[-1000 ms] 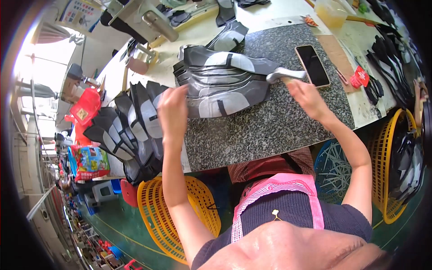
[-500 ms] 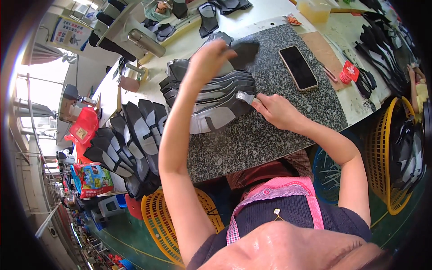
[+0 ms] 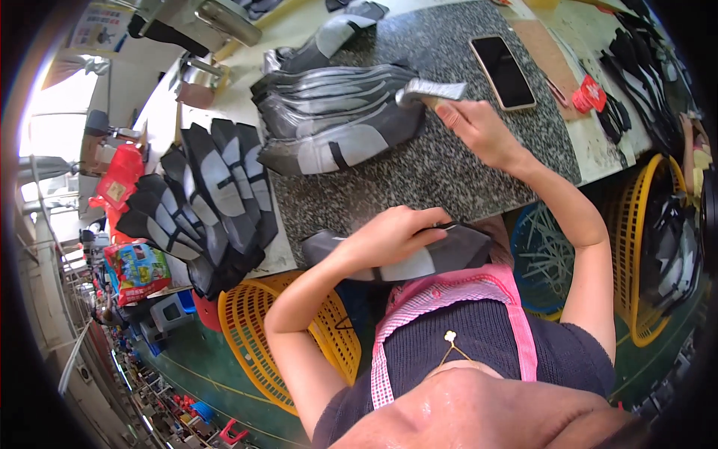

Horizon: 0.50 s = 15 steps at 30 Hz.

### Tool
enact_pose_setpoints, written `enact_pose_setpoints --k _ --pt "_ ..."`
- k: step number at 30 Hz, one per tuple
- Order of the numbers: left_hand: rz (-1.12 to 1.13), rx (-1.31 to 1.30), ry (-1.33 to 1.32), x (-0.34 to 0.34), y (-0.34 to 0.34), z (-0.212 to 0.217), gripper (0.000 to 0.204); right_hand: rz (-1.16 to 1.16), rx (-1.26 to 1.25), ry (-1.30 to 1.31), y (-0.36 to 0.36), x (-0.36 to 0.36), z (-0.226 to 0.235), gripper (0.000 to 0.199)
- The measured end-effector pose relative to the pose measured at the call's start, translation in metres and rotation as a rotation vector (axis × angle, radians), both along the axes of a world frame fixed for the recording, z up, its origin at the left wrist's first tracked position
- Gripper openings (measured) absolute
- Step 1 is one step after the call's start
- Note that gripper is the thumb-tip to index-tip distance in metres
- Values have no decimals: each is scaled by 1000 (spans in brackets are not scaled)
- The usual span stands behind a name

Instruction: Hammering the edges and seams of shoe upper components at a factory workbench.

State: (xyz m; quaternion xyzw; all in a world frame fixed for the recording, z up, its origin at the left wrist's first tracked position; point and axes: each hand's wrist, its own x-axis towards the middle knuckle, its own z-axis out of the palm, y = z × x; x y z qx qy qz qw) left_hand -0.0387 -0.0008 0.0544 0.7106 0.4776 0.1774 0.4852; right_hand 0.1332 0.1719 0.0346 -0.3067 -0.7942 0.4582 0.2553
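Observation:
My left hand [image 3: 398, 238] is closed on a curved black-and-grey shoe-upper piece [image 3: 467, 248], held against the near edge of the dark speckled slab [image 3: 419, 176], just before my apron. In my right hand [image 3: 479, 133] is a short brush [image 3: 441, 91] with a silvery-grey flat head, raised over the slab. Beside the brush's tip lies a fanned, overlapping row of similar shoe-upper pieces [image 3: 336, 142], some with a wet-looking shine. One more piece [image 3: 329, 41] lies behind that row.
A phone [image 3: 504, 71] lies on the slab's right part. Stacked pieces [image 3: 224, 179] sit at the table's left side. Yellow baskets [image 3: 250, 329] and a blue basket [image 3: 535, 254] stand below. A red tag [image 3: 589, 94] and dark scissors handles [image 3: 615, 126] are at right.
My left hand has come from the far side of the row to the near edge, now with a piece in it. My right hand has lifted the brush off the nearest piece.

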Motion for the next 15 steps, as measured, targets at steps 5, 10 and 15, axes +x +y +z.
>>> enact_pose_setpoints --k 5,10,15 --pt "425 437 97 29 17 -58 14 -17 -88 26 -29 56 16 39" --pt "438 320 91 31 30 -53 20 105 -176 -363 -64 103 16 33" --pt "332 229 143 25 44 -45 19 33 -77 -251 -80 112 -9 30"
